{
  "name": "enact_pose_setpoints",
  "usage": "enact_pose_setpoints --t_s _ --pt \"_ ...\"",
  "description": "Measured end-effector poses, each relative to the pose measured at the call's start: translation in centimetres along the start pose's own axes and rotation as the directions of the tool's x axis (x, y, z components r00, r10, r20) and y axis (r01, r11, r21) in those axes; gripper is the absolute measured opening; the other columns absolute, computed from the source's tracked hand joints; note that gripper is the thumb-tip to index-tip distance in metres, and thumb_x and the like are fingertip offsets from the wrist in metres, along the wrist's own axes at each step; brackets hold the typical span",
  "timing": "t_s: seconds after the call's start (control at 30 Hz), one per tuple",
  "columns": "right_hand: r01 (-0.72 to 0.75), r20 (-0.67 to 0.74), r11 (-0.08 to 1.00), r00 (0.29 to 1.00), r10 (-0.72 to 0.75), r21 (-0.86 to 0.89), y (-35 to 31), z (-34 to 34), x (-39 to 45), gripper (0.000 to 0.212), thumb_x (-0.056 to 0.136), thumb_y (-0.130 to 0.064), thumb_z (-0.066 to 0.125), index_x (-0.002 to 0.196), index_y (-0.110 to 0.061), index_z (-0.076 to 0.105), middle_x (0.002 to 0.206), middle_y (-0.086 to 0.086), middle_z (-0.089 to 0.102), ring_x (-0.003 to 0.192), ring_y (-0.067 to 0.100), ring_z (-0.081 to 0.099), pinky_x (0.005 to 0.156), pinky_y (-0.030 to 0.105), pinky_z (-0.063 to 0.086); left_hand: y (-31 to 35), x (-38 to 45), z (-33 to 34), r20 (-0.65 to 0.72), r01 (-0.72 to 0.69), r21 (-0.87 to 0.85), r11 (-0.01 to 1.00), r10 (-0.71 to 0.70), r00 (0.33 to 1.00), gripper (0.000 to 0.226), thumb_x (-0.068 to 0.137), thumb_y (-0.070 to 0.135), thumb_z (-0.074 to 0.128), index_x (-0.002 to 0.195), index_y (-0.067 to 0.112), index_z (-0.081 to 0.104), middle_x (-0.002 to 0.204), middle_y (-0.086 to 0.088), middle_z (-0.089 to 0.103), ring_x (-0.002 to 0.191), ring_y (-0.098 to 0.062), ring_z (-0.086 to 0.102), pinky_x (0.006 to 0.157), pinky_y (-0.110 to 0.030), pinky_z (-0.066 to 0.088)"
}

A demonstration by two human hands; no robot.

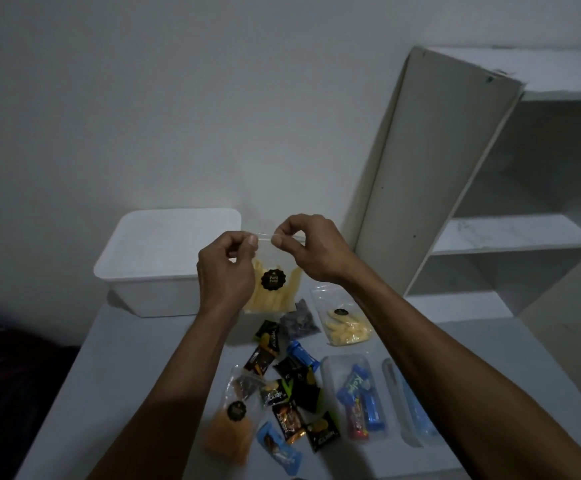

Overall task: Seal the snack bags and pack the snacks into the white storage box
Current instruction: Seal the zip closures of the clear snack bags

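While raised, hands (265,258) pinch bag (273,285).

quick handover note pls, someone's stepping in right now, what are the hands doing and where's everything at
Left hand and right hand both pinch the top strip of a clear bag of yellow sticks, held up in the air over the table; whether the strip is closed yet cannot be told.
The white box stands at the far left of the table, nothing seen in it.
On the table: a second yellow snack bag, an orange snack bag, a dark snack bag, loose wrapped snacks and a clear bag of blue bars.
Done: nothing packed. Left: seal the bags, pack everything.
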State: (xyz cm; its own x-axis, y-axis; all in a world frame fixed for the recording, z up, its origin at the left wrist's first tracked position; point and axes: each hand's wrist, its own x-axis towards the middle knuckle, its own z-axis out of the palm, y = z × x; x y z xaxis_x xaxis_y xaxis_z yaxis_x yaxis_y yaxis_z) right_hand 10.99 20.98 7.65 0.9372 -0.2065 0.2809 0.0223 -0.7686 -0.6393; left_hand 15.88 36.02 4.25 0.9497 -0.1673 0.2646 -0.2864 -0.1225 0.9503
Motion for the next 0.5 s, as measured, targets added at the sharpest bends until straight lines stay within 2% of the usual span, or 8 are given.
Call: enact_pose_setpoints --t_s 0.17,0.3,0.5 --pt "-0.002 -0.009 1.000 1.000 0.001 -0.031 0.8 -1.9 -0.2 0.012 0.095 -0.030 0.062 0.091 -0.020 0.069 0.093 -0.008 0.069 0.090 0.014 0.063 0.080 0.036 0.052 0.9 -0.3 1.9 0.064 0.040 -0.087 0.995 -0.035 0.997 0.008 0.093 0.025 0.065 0.090 0.021 0.070 0.087 0.003 0.070 0.085 -0.013 0.065 0.073 -0.023 0.050" --pt "-0.019 0.026 0.999 1.000 0.018 0.039 1.7 -3.2 -0.8 0.015 0.095 -0.031 0.064 0.094 -0.017 0.071 0.090 -0.010 0.068 0.090 0.010 0.062 0.072 0.024 0.045 1.1 -0.5 2.9 0.067 0.018 -0.092 0.996 -0.012 0.998 0.007 0.092 0.022 0.066 0.087 0.020 0.070 0.086 0.004 0.069 0.085 -0.011 0.064 0.076 -0.027 0.053" --pt "-0.045 0.006 0.999 0.999 0.045 0.021 3.0 -3.7 -1.4 0.016 0.094 -0.032 0.064 0.090 -0.018 0.071 0.089 -0.008 0.069 0.089 0.012 0.062 0.076 0.033 0.051 1.1 -1.0 4.4 0.052 0.073 -0.096 0.993 -0.069 0.996 0.015 0.092 0.022 0.066 0.078 0.029 0.068 0.083 0.005 0.068 0.086 -0.013 0.063 0.079 -0.033 0.053"
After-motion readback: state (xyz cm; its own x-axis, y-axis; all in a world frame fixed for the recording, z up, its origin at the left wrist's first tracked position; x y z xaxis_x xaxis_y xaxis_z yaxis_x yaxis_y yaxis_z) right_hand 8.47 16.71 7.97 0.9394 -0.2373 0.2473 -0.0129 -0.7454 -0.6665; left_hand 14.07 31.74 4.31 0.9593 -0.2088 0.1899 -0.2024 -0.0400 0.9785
